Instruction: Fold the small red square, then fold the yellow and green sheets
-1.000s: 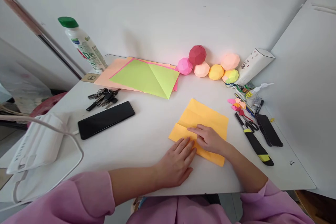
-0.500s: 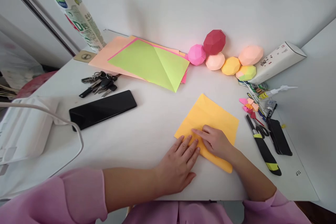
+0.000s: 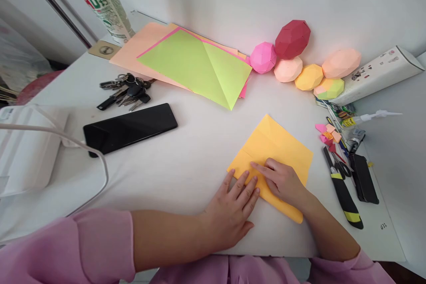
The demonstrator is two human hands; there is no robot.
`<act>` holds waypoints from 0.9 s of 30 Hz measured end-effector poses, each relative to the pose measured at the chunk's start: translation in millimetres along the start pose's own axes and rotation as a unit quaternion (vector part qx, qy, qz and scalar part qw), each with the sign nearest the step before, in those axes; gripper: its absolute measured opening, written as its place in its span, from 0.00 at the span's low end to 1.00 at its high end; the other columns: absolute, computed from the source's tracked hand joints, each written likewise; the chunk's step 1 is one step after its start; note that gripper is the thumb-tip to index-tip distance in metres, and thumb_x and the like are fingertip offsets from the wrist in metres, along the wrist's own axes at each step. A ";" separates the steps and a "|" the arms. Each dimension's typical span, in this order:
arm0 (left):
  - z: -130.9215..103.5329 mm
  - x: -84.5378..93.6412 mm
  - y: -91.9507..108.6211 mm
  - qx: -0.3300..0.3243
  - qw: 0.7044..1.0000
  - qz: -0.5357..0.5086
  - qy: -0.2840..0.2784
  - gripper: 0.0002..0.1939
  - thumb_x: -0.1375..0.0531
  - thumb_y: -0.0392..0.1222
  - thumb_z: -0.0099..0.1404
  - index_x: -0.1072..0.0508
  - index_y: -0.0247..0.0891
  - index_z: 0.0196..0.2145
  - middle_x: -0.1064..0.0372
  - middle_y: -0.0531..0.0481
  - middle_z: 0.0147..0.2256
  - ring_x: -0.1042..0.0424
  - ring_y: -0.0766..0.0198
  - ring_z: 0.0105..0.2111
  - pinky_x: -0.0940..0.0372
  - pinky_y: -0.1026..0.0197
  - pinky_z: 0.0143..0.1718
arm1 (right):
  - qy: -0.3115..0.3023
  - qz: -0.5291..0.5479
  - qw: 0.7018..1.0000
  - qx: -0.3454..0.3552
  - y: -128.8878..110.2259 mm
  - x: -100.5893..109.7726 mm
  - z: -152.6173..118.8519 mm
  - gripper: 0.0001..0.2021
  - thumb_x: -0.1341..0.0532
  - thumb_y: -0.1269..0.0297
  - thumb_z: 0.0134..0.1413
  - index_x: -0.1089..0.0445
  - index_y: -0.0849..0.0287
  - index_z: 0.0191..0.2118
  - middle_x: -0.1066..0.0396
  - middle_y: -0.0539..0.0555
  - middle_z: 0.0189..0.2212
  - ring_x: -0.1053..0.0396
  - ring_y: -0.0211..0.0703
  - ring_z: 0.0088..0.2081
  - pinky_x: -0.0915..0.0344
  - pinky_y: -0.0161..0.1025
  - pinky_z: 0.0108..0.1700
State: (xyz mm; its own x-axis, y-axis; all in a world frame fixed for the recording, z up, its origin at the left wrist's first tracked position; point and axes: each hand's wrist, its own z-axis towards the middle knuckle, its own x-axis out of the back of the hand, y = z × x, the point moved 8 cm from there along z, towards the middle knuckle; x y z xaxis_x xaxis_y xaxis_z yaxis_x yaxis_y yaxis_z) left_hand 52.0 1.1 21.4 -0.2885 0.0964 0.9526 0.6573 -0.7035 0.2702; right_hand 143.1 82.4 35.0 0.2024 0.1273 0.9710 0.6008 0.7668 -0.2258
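Observation:
A sheet of yellow-orange paper [image 3: 282, 142] lies on the table before me, its near edge turned over into a rounded fold. My left hand [image 3: 233, 213] rests flat at the near left of the sheet, fingers spread, the fingertips on the paper's edge. My right hand [image 3: 282, 182] is on the sheet, its index finger stretched out and touching the paper near the left hand's fingertips. Its thumb is apart from the index finger and the other fingers are curled. Part of the folded edge is hidden under the hands.
Coloured paper sheets [image 3: 196, 66] lie at the back. Left are a black phone [image 3: 133, 128], keys [image 3: 128, 91], a white cable [image 3: 103, 173] and a bottle [image 3: 106, 4]. Faceted paper balls [image 3: 293, 40] stand by the wall. A utility knife [image 3: 344, 195] and scissors [image 3: 342, 168] lie right.
The camera view has tilted and shifted slightly, so things sit differently in the picture. Both hands keep nearly the same places on the paper.

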 end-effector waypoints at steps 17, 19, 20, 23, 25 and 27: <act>2.7 -3.3 -0.5 0.012 0.999 0.001 -0.036 0.32 0.54 0.56 0.69 0.43 0.33 0.63 0.54 0.37 0.65 0.54 0.39 0.64 0.57 0.30 0.58 | -0.004 -0.009 1.000 0.003 -0.8 -0.6 1.2 0.22 0.52 0.78 0.58 0.32 0.58 0.54 0.40 0.50 0.26 0.43 0.33 0.24 0.46 0.29 0.23; 2.3 -3.1 -0.5 0.012 0.999 0.002 -0.037 0.32 0.54 0.56 0.70 0.43 0.33 0.63 0.54 0.37 0.65 0.55 0.39 0.64 0.57 0.30 0.57 | -0.003 -0.006 1.000 0.005 -1.3 -0.5 1.5 0.22 0.52 0.78 0.58 0.32 0.59 0.54 0.40 0.50 0.26 0.43 0.33 0.24 0.46 0.29 0.23; 2.0 -2.9 -0.3 0.011 0.999 0.002 -0.038 0.32 0.55 0.56 0.70 0.43 0.33 0.63 0.54 0.37 0.65 0.55 0.40 0.64 0.57 0.30 0.57 | -0.004 -0.006 1.000 0.006 -1.5 -0.5 1.6 0.22 0.52 0.78 0.58 0.32 0.59 0.54 0.40 0.50 0.26 0.43 0.33 0.24 0.45 0.29 0.23; 1.1 -0.8 0.1 0.008 0.999 0.005 -0.038 0.32 0.55 0.56 0.70 0.44 0.32 0.63 0.53 0.35 0.65 0.54 0.40 0.64 0.55 0.31 0.57 | -0.011 -0.006 1.000 0.006 -1.1 -1.3 1.4 0.22 0.52 0.78 0.58 0.33 0.59 0.54 0.40 0.50 0.27 0.43 0.34 0.24 0.44 0.29 0.24; 0.9 1.6 -2.0 0.019 0.999 0.011 -0.033 0.34 0.54 0.58 0.68 0.43 0.29 0.62 0.53 0.33 0.64 0.51 0.38 0.62 0.53 0.33 0.58 | -0.017 -0.004 1.000 0.002 -0.4 -2.1 1.2 0.21 0.52 0.77 0.59 0.33 0.58 0.54 0.40 0.50 0.27 0.43 0.34 0.24 0.44 0.30 0.24; 1.1 3.9 -6.1 0.039 0.999 0.025 -0.026 0.37 0.52 0.60 0.67 0.40 0.25 0.61 0.52 0.30 0.63 0.47 0.35 0.61 0.50 0.37 0.58 | -0.021 0.000 1.000 -0.004 0.2 -2.5 1.0 0.21 0.52 0.77 0.60 0.33 0.58 0.55 0.40 0.50 0.27 0.43 0.34 0.25 0.43 0.30 0.25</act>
State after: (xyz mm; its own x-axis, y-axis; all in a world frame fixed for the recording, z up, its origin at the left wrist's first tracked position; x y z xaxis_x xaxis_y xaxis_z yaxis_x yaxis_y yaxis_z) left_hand 47.6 6.6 23.6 -0.2196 0.1005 0.9704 0.7227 -0.6515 0.2310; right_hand 141.9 82.9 32.5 0.1701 0.1533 0.9734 0.6066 0.7622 -0.2260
